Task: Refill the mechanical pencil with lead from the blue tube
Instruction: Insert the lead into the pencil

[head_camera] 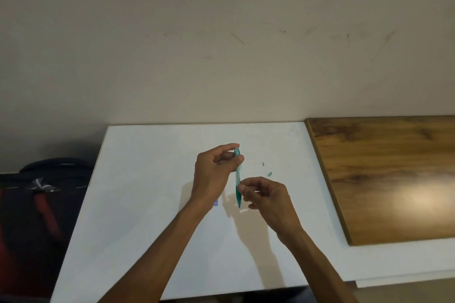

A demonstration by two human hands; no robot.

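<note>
In the head view, much was hard to make out. A small blue patch (pixel 216 203) was seen on the white table (pixel 138 204) just right of the left wrist, mostly hidden behind it, so whether it was the blue tube could not be told. A tiny grey piece (pixel 263 163) and a tiny teal piece (pixel 269 174) lay on the table to the right of the hands, too small to be identified. Both forearms were cut off by the near edge of the picture. At the far left, a dark bag (pixel 41 204) with red parts was blurred and in shadow.

The mechanical pencil (pixel 237 174) was seen as a slim, translucent teal barrel, held nearly upright above the middle of the table, its darker lower end pointing toward the near side. Whether its top was capped could not be told.

The left hand (pixel 216 170) was curled, with the thumb and forefinger pinched closed on the upper end of the pencil; the remaining fingers were folded into the palm. The right hand (pixel 266 195) was loosely curled just right of the pencil's lower part, its thumb and forefinger drawn close together and touching or almost touching the barrel. Whether anything thin, such as a lead, was pinched between them could not be made out.

A brown wooden board (pixel 394 179) lay on the right, overlapping the table.
</note>
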